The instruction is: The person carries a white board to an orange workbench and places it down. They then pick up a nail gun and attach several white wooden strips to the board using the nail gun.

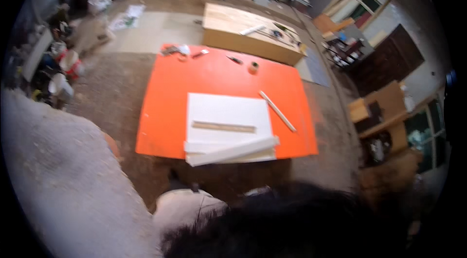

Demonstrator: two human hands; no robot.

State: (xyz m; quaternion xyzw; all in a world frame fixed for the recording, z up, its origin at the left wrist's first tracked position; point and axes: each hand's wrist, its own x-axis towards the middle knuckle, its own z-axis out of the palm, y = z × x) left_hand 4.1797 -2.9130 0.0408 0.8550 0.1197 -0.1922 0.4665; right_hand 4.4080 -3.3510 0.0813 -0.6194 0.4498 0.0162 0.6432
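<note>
Neither of my hands can be made out. A pale, fuzzy sleeve (68, 165) fills the lower left, large and close; a small blurred orange patch shows at its edge. Ahead stands a table with a bright orange top (224, 78). On its near part lies a white panel (226, 107), with a narrow light-brown strip (224, 126) across it. A long white strip (236, 151) rests slantwise over the panel's near edge. To the panel's right, a thin pale stick (278, 111) lies at an angle. A dark pointed tool (234, 59) and a tape roll (253, 67) are farther back.
Behind the table is a long wooden box (250, 34) with small tools on top. Buckets (70, 62) and clutter line the left. Boards and furniture pieces (384, 107) stand along the right wall. A dark, hairy shape (292, 224) covers the bottom.
</note>
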